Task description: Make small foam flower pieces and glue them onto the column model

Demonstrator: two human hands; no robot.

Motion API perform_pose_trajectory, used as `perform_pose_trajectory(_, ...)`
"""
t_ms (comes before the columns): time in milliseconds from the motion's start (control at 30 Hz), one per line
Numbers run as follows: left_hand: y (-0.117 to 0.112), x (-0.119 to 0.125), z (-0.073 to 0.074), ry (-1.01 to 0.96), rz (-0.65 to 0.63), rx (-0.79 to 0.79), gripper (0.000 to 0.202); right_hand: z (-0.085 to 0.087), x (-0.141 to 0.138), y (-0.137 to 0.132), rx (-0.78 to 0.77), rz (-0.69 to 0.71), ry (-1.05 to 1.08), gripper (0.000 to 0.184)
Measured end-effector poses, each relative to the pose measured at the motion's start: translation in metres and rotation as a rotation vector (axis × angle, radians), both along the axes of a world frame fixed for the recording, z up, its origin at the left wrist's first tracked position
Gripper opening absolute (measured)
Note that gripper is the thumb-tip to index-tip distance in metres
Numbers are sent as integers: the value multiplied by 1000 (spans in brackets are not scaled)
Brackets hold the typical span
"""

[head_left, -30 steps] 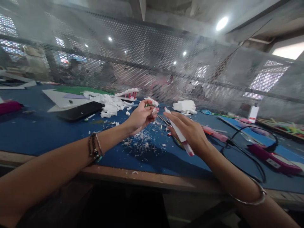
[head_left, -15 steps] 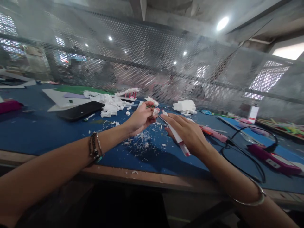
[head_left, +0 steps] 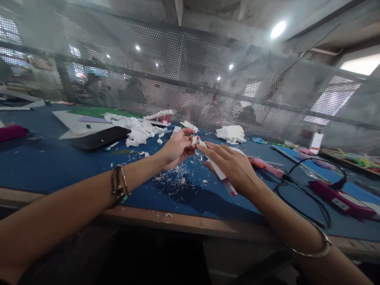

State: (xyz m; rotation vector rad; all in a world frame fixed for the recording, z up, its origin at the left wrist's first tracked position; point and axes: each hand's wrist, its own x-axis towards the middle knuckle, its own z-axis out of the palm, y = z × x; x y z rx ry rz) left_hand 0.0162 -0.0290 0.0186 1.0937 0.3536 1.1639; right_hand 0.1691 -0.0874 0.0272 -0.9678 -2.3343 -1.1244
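Note:
My left hand is closed, its thumb and fingers pinching a small whitish piece with hints of red. What the piece is I cannot make out. My right hand is closed around a long white flat stick with a see-through pinkish-red end pointing toward me. The stick's far end meets the small piece or lies right beside it; the fingers partly hide this. White shavings lie scattered on the blue tabletop below my hands.
Crumpled white paper and a black phone-like slab lie left. A white stack stands behind my right hand. On the right are a pink glue gun, a black cable and a purple power strip.
My right hand and the white stick have shifted slightly left, bringing the stick's far end up to the small piece. My left hand has barely moved.

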Motion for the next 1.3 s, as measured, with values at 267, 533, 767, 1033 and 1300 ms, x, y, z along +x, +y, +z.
perform_pose_trajectory(267, -1, -2, 0, 0, -33, -21, 15, 0, 0, -1, 11, -8, 29, 31)
perform_pose_trajectory(533, 3, -2, -3, 0, -23, -16, 22, -1, -1, 0, -42, -50, 38, 31)
perform_pose_trajectory(767, 6, -3, -2, 53, 46, -123, 19, 1, -1, -2, -14, -47, 114, 30)
perform_pose_trajectory(1033, 8, -3, -4, 136, 95, -28, 11, 1, -1, -1, -25, -58, 140, 30)
perform_pose_trajectory(1300, 8, -5, -3, 173, 174, -18, 6, 1, 1, -2, -7, -15, 198, 31)
